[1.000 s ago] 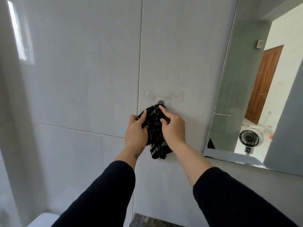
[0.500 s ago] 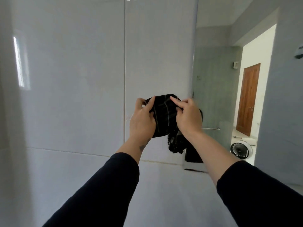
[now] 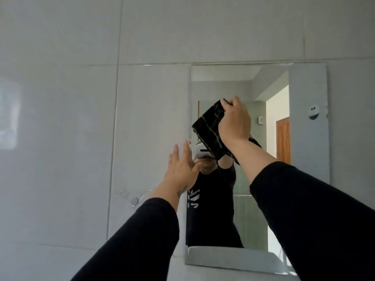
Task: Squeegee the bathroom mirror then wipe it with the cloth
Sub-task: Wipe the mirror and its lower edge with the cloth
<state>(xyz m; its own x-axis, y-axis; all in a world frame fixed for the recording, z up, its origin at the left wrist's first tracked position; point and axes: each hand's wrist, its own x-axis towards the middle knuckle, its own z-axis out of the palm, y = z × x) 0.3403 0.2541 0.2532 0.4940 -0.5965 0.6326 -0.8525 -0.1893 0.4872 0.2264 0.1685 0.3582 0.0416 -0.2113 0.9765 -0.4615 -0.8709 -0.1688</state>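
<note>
The bathroom mirror point(image 3: 308, 151) hangs on the grey tiled wall, filling the middle right of the head view. A black cloth with pale stripes point(image 3: 209, 128) is held up against the mirror's left half. My right hand point(image 3: 234, 121) grips the cloth by its upper edge. My left hand point(image 3: 181, 165) is lower, at the mirror's left edge, with fingers spread and nothing in it. No squeegee is visible.
A small wall hook point(image 3: 135, 200) sits on the tile left of the mirror, with smears around it. A round white fixture point(image 3: 313, 112) shows in the mirror's right part. The mirror reflects a person in black, a wooden door and a doorway.
The cloth came off the wall hook and moved right and up onto the mirror. My left hand let go of it and opened. The view turned toward the mirror.
</note>
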